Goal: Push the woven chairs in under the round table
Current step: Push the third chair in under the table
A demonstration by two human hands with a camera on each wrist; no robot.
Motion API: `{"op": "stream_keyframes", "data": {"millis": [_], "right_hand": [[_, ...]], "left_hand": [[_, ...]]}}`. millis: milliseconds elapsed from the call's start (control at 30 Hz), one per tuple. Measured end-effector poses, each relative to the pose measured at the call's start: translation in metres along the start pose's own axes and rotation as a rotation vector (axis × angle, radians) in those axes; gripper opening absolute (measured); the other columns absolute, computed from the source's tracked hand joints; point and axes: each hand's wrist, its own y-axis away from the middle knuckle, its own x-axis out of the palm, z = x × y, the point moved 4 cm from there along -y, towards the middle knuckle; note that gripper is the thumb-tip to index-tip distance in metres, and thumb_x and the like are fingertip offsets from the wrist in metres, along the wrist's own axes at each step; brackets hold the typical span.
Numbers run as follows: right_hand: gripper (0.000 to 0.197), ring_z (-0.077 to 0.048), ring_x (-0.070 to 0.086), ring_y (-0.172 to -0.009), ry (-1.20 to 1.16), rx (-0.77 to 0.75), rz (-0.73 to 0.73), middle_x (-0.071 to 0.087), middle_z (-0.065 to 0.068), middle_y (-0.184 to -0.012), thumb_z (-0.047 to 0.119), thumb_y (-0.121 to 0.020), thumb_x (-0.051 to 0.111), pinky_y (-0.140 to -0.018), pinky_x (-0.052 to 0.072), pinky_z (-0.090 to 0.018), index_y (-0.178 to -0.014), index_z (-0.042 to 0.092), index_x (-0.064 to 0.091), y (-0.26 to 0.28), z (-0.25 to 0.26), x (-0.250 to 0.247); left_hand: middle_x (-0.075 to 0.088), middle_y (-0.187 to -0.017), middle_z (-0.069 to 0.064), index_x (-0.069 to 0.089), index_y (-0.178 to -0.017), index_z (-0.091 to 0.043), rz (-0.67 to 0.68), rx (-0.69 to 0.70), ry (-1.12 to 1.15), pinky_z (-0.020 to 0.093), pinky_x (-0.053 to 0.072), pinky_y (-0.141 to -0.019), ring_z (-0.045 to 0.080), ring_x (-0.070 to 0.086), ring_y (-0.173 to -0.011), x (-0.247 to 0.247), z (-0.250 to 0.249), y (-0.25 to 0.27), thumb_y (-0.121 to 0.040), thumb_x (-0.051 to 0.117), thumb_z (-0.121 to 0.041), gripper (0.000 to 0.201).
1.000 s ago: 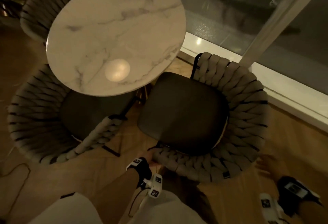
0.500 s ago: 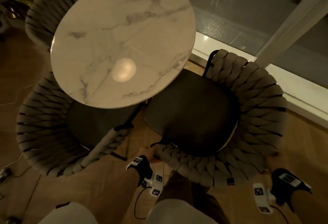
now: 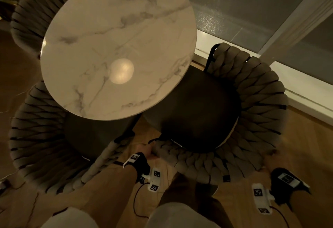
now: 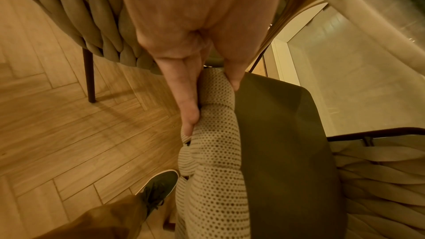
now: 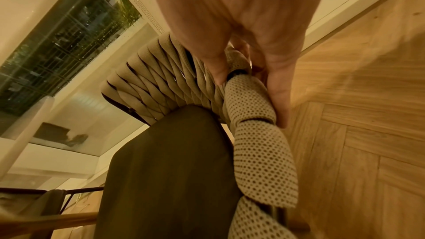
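Note:
A round marble table [image 3: 117,47] stands in the middle of the head view. The woven chair [image 3: 252,116] on its right has a dark seat cushion [image 3: 198,112] whose front edge lies under the tabletop. My left hand [image 3: 145,150] grips the woven rim [image 4: 214,115] at the chair's left end, thumb on the inner side. My right hand [image 5: 253,86] grips the woven rim [image 5: 255,134] on the chair's right side, mostly hidden behind the backrest in the head view. A second woven chair [image 3: 41,137] sits at the left, its seat partly under the table.
A third woven chair [image 3: 30,14] stands behind the table at the upper left. A white window sill and glass [image 3: 270,29] run along the right. The floor is herringbone wood [image 4: 69,115]. My shoe [image 4: 158,188] is beside the chair, and cables [image 3: 18,177] lie at the left.
The right chair has slid toward the table, so its seat now reaches further under the tabletop. Both hands have stayed on its rim and moved forward with it.

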Motion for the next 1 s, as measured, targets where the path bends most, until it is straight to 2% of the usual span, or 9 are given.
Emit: {"op": "stream_keyframes", "data": {"millis": [67,167,267,400,467,600,767,867,1000], "right_hand": [[0.044,-0.046,0.053,-0.116,-0.025,-0.015,-0.024,0.053,-0.033,-0.127,0.01,-0.089,0.056,-0.098,0.044,-0.05,-0.128,-0.009,0.046,-0.005,0.002,0.001],[0.047,-0.045,0.053,-0.115,0.002,-0.017,0.008,0.054,-0.031,-0.128,0.014,-0.088,0.057,-0.099,0.044,-0.053,-0.129,-0.006,0.045,-0.003,0.012,0.0],[0.044,-0.045,0.049,-0.119,0.008,-0.027,0.043,0.051,-0.029,-0.131,0.01,-0.093,0.051,-0.103,0.039,-0.049,-0.13,-0.011,0.043,0.007,0.027,-0.002],[0.042,-0.047,0.049,-0.117,-0.046,-0.07,0.045,0.051,-0.03,-0.129,0.008,-0.093,0.05,-0.096,0.042,-0.045,-0.129,-0.012,0.042,0.006,0.037,-0.003],[0.047,-0.045,0.051,-0.118,-0.077,-0.018,0.017,0.051,-0.03,-0.132,0.011,-0.09,0.053,-0.1,0.043,-0.05,-0.131,-0.007,0.042,-0.005,0.034,-0.002],[0.036,-0.048,0.051,-0.115,-0.052,-0.089,0.037,0.054,-0.033,-0.126,0.007,-0.093,0.048,-0.099,0.042,-0.05,-0.123,-0.013,0.049,-0.002,0.044,-0.003],[0.035,-0.046,0.054,-0.111,-0.032,-0.05,0.012,0.057,-0.031,-0.124,0.009,-0.091,0.051,-0.099,0.045,-0.05,-0.119,-0.01,0.05,-0.006,0.04,-0.001],[0.021,-0.044,0.055,-0.098,0.028,-0.093,0.025,0.057,-0.034,-0.118,0.008,-0.094,0.047,-0.089,0.044,-0.046,-0.098,-0.01,0.056,0.002,0.044,-0.004],[0.039,-0.032,0.057,-0.087,-0.01,-0.066,0.011,0.06,-0.026,-0.121,0.018,-0.088,0.054,-0.065,0.045,-0.034,-0.122,-0.001,0.052,-0.01,0.034,0.0]], "left_hand": [[0.052,-0.139,0.026,0.052,-0.125,0.003,0.005,-0.019,0.001,0.045,0.044,-0.087,0.044,0.052,-0.125,0.001,-0.007,0.005,-0.097,0.055,-0.019,0.036],[0.055,-0.132,0.032,0.054,-0.12,0.006,0.005,-0.037,0.041,0.043,0.05,-0.076,0.048,0.056,-0.118,-0.002,-0.014,-0.002,-0.095,0.059,-0.019,0.036],[0.056,-0.126,0.033,0.054,-0.095,0.002,0.016,-0.031,0.111,0.053,0.056,-0.073,0.051,0.061,-0.106,-0.003,-0.019,-0.015,-0.091,0.065,-0.017,0.023],[0.058,-0.113,0.031,0.052,-0.114,0.001,0.037,0.004,0.094,0.044,0.059,-0.046,0.042,0.065,-0.075,0.0,-0.018,-0.026,-0.09,0.067,-0.02,0.035],[0.058,-0.11,0.031,0.05,-0.11,-0.001,0.039,0.003,0.099,0.044,0.058,-0.045,0.041,0.064,-0.071,-0.001,-0.018,-0.03,-0.089,0.067,-0.02,0.033],[0.059,-0.116,0.031,0.052,-0.124,0.004,0.047,0.016,0.102,0.042,0.059,-0.043,0.042,0.065,-0.072,0.0,-0.019,-0.036,-0.088,0.069,-0.021,0.048],[0.056,-0.11,0.027,0.048,-0.127,0.001,0.03,0.035,0.13,0.041,0.058,-0.041,0.038,0.063,-0.07,-0.001,-0.019,-0.03,-0.089,0.068,-0.019,0.048],[0.057,-0.115,0.028,0.049,-0.123,-0.001,0.018,0.041,0.101,0.034,0.052,-0.031,0.034,0.06,-0.066,-0.001,-0.018,-0.033,-0.09,0.067,-0.018,0.041],[0.056,-0.124,0.032,0.043,-0.136,0.004,0.0,0.065,0.088,0.034,0.052,-0.031,0.034,0.059,-0.064,0.0,-0.014,-0.041,-0.09,0.066,-0.018,0.056]]}}
